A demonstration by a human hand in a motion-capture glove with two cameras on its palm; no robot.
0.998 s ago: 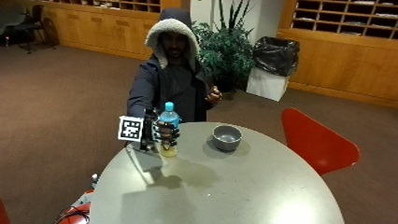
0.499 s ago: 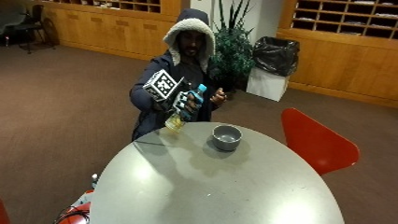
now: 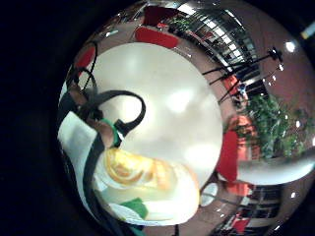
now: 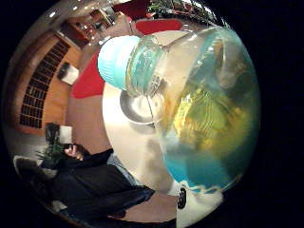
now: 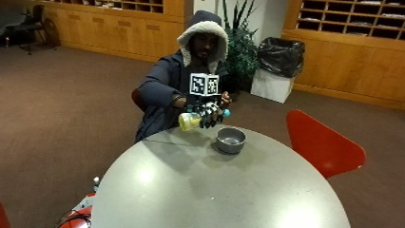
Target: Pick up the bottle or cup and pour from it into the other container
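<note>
A: Start nearest the outside camera. What's there?

B: The bare front of the round grey worktop (image 5: 208, 190). Beyond it, near the far edge, a small metal bowl (image 5: 230, 139) stands upright.

A: And the bottle?

B: The bottle (image 5: 197, 120) is in the air just past the bowl, at about ten o'clock from it, tipped nearly flat. Its blue cap (image 5: 226, 113) points toward the bowl and looks to be on; the thumb-side palm view shows the cap just above the bowl's rim. The yellowish liquid sits in the body.

A: The hands?

B: The gloved right hand (image 5: 207, 117) has its fingers curled round the bottle's middle. The bare hand is tucked behind and cannot be made out.

A: So how should the pour go?

B: In B's judgement, the neck should be brought squarely over the bowl's centre before tipping further, and the tilt raised slowly. With the cap on, nothing would flow anyway.

A: Farther back?

B: The person, a red chair (image 5: 323, 145) at three o'clock, then a plant and a bin.
</note>
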